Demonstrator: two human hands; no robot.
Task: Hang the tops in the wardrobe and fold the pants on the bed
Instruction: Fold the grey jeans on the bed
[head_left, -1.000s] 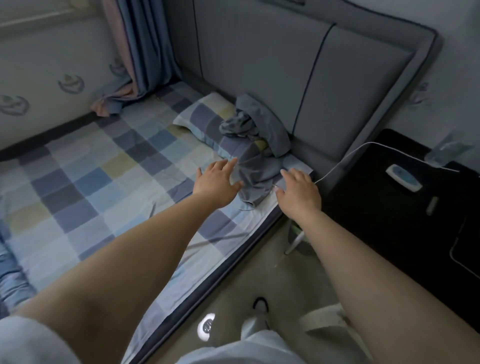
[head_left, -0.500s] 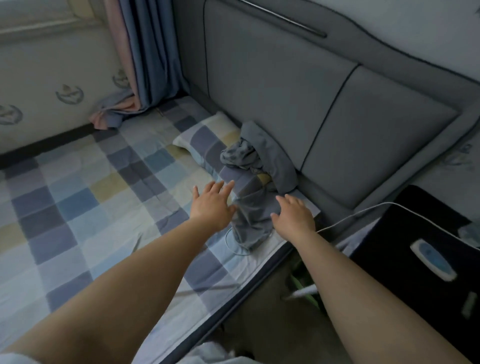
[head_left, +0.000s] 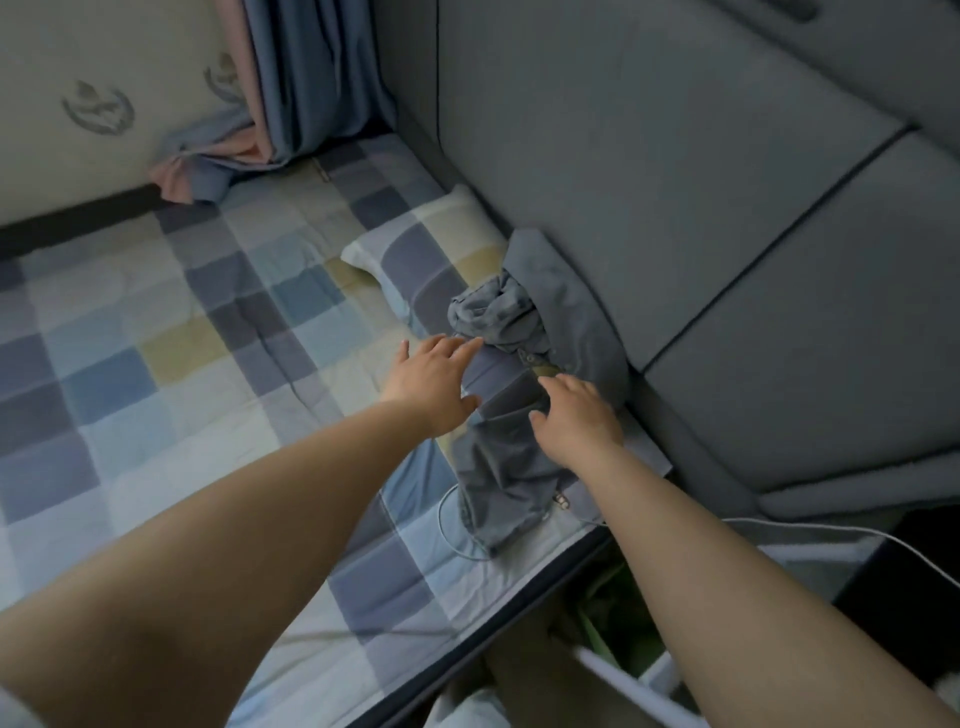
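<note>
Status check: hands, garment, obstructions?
Left hand open, beside crumpled grey garment on the checked pillow. Right hand open, over it. No grip yet. Thin white cable runs under the garment's hem.

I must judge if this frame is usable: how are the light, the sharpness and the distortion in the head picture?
Head view: dim, flat indoor light, no glare, only soft shadows. Slight motion blur softens the left hand, the right hand and the grey clothes. The wide lens bends the headboard seams and stretches the forearms near the bottom edge.
</note>
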